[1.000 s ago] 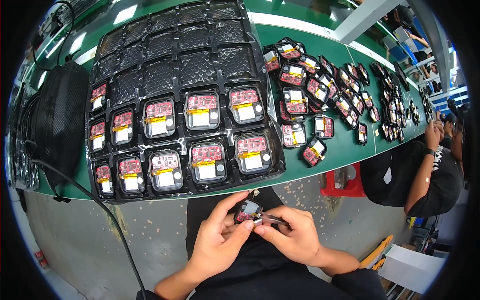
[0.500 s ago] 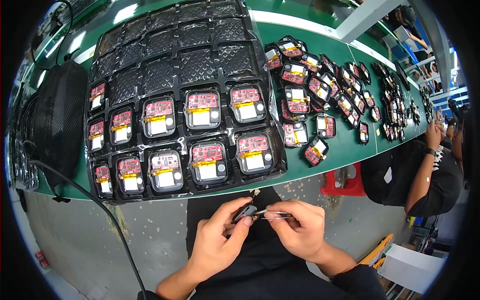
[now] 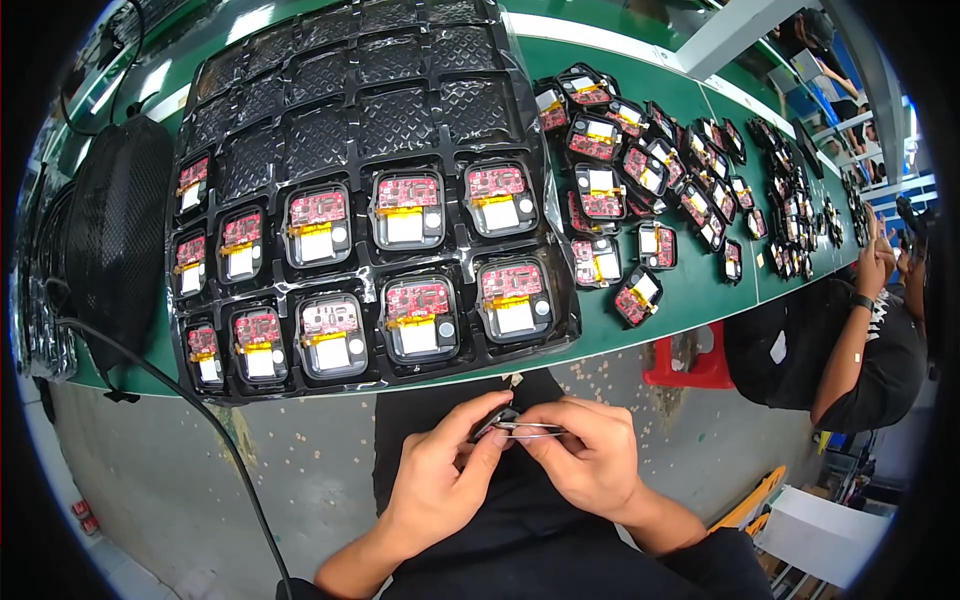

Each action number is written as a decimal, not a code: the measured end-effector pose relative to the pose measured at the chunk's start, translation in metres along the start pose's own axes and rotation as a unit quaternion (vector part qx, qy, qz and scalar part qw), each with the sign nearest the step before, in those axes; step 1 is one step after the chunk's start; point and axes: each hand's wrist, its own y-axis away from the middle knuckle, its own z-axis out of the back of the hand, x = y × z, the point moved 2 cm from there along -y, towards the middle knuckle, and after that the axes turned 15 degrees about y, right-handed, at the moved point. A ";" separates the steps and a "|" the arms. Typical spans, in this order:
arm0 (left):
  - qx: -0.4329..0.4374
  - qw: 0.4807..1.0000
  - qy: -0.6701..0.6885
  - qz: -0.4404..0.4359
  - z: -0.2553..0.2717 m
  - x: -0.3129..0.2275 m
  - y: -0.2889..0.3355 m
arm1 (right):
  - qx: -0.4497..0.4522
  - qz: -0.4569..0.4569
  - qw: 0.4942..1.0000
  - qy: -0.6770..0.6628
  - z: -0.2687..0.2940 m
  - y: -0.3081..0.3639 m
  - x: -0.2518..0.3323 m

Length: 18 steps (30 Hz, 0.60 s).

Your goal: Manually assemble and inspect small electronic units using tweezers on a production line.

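Left hand pinches the case off the surface's near edge; right hand's grip is closed round tweezers, tips at the case; it looks light, stiff, likely fragile inside; best held by its rim.

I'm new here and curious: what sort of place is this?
Likely an electronics assembly workshop: red circuit boards sit in a black compartment tray, more are piled on a green workbench, and the right hand holds tweezers.
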 end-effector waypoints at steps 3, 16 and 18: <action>0.007 1.000 -0.012 0.016 0.004 0.001 0.001 | 0.011 0.007 1.000 -0.006 -0.003 -0.001 -0.003; 0.085 0.988 -0.124 -0.021 0.004 -0.029 -0.002 | -0.002 -0.004 0.999 -0.049 -0.008 0.003 -0.003; 0.092 0.982 -0.163 -0.003 0.005 -0.031 -0.002 | 0.043 -0.016 0.997 -0.059 -0.006 0.002 -0.006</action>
